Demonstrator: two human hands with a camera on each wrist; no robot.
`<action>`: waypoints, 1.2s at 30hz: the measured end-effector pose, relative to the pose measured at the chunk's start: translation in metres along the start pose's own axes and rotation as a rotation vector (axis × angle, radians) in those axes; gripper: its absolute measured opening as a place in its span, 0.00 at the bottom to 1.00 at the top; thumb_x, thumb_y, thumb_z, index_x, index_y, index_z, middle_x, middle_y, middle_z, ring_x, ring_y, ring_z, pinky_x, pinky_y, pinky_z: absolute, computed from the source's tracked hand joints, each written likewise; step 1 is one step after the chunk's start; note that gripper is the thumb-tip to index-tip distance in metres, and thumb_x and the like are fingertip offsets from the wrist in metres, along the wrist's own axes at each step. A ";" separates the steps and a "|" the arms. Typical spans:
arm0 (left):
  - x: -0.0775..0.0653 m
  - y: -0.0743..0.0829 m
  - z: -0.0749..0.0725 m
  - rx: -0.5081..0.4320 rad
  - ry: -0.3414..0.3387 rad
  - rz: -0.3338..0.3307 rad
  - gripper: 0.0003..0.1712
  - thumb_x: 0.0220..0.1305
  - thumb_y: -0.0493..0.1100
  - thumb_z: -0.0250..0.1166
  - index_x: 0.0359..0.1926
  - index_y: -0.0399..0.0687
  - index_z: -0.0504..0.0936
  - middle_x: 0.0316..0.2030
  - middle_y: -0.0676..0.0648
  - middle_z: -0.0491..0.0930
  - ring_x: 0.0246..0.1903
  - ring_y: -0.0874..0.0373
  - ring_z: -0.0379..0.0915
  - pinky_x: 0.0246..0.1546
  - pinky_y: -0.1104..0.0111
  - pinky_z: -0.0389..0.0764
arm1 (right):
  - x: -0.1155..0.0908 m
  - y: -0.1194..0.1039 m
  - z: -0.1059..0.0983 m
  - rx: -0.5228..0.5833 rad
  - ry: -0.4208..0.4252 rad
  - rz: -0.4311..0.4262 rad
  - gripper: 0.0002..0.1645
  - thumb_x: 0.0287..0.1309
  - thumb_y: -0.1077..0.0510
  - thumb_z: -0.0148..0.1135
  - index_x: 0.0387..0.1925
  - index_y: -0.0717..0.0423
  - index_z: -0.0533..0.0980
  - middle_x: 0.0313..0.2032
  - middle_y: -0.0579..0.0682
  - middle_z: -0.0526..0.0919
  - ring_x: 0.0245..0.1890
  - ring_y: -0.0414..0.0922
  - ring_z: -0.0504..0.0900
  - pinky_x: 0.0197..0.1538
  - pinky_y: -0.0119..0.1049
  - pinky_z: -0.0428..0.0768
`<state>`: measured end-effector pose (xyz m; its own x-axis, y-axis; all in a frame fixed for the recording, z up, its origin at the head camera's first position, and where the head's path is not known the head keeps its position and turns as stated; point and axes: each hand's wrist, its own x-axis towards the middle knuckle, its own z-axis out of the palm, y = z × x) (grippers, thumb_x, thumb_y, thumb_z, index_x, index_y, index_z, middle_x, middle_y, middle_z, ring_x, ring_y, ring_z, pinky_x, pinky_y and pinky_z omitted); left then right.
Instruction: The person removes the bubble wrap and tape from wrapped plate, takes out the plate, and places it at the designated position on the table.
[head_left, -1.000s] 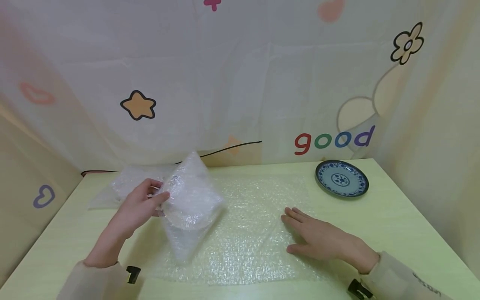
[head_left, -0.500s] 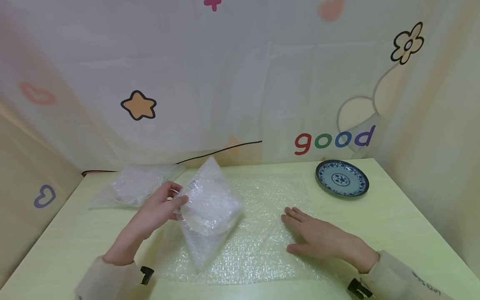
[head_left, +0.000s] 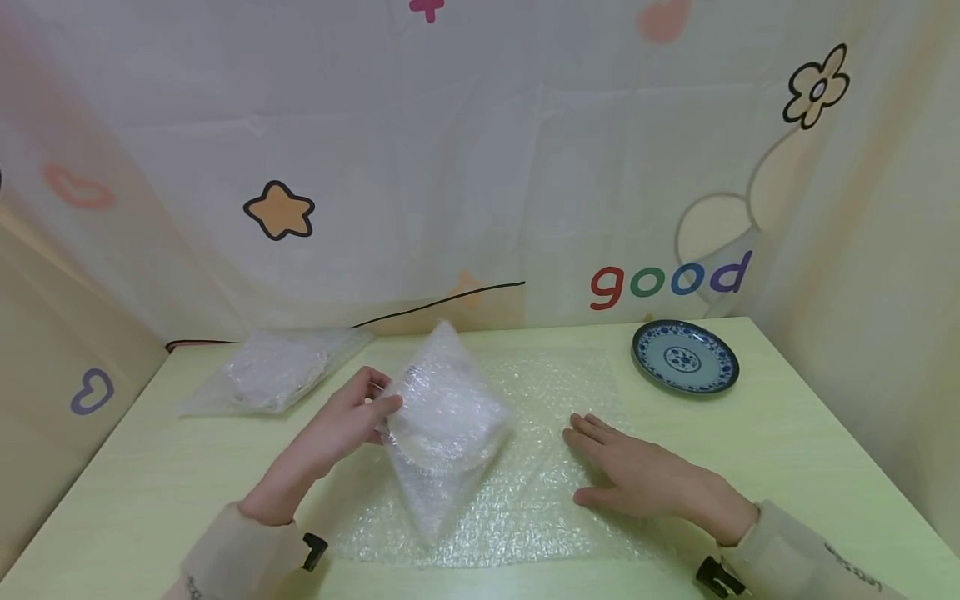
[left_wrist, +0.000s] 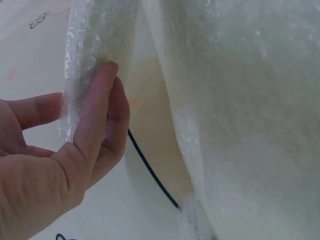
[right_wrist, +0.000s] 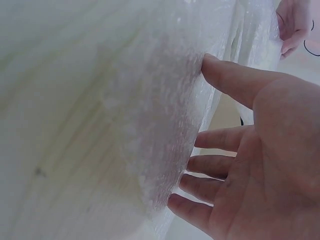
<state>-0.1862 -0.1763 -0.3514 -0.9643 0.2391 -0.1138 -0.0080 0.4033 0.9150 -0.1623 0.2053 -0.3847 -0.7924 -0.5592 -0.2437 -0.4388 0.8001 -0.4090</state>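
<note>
A diamond-shaped bubble-wrap parcel (head_left: 450, 425), with a round outline showing through, is held tilted over the left part of a bubble-wrap sheet (head_left: 551, 521). My left hand (head_left: 348, 427) pinches the parcel's left edge between thumb and fingers. The left wrist view shows fingers on either side of the wrapped edge (left_wrist: 95, 37). Spread on the right side of the sheet, my right hand (head_left: 637, 475) rests palm down with straight fingers. In the right wrist view, its fingertips (right_wrist: 212, 67) touch the film. Whatever is inside the parcel is hidden by the wrap.
At the back right of the table (head_left: 787, 450) lies a blue-and-white patterned plate (head_left: 682, 358). Another bubble-wrapped parcel (head_left: 277, 375) lies flat at the back left. A printed curtain (head_left: 450, 167) hangs behind the table's far edge.
My left hand has moved right, toward me, carrying the parcel farther over the sheet and uncovering the other parcel at the back left. The right hand has stayed put.
</note>
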 end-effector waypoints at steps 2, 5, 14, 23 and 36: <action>0.002 -0.001 0.003 -0.007 -0.017 0.005 0.20 0.77 0.41 0.56 0.60 0.32 0.64 0.51 0.36 0.67 0.37 0.49 0.74 0.45 0.56 0.85 | 0.000 0.000 0.000 -0.002 0.002 -0.007 0.50 0.66 0.41 0.68 0.78 0.61 0.60 0.79 0.60 0.52 0.79 0.58 0.49 0.73 0.57 0.60; 0.004 -0.002 0.008 -0.028 -0.037 0.015 0.20 0.76 0.41 0.56 0.59 0.31 0.64 0.50 0.36 0.67 0.40 0.49 0.74 0.45 0.55 0.85 | -0.001 0.000 0.000 -0.003 0.003 -0.012 0.50 0.66 0.41 0.68 0.77 0.61 0.60 0.79 0.60 0.52 0.79 0.58 0.50 0.73 0.58 0.60; 0.012 -0.006 0.021 -0.103 -0.076 -0.045 0.18 0.77 0.39 0.55 0.58 0.32 0.63 0.50 0.36 0.65 0.44 0.47 0.72 0.46 0.54 0.85 | 0.001 0.000 0.000 0.005 -0.003 0.004 0.50 0.66 0.41 0.68 0.78 0.60 0.60 0.79 0.59 0.52 0.79 0.58 0.49 0.73 0.58 0.60; 0.017 -0.008 0.033 -0.124 -0.138 -0.051 0.19 0.78 0.39 0.54 0.59 0.30 0.61 0.50 0.35 0.67 0.47 0.45 0.74 0.50 0.52 0.83 | 0.001 0.000 0.000 0.003 -0.009 0.018 0.50 0.65 0.41 0.68 0.78 0.59 0.60 0.79 0.58 0.52 0.79 0.57 0.49 0.73 0.58 0.60; 0.021 -0.009 0.045 -0.111 -0.162 -0.079 0.22 0.80 0.40 0.54 0.63 0.28 0.61 0.47 0.36 0.67 0.51 0.44 0.75 0.54 0.51 0.81 | 0.001 0.001 0.000 0.014 0.000 0.009 0.50 0.65 0.40 0.68 0.78 0.59 0.60 0.79 0.59 0.52 0.79 0.58 0.50 0.73 0.58 0.60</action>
<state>-0.1943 -0.1358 -0.3796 -0.9046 0.3530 -0.2389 -0.1190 0.3289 0.9368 -0.1633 0.2056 -0.3851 -0.7960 -0.5522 -0.2478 -0.4260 0.8020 -0.4188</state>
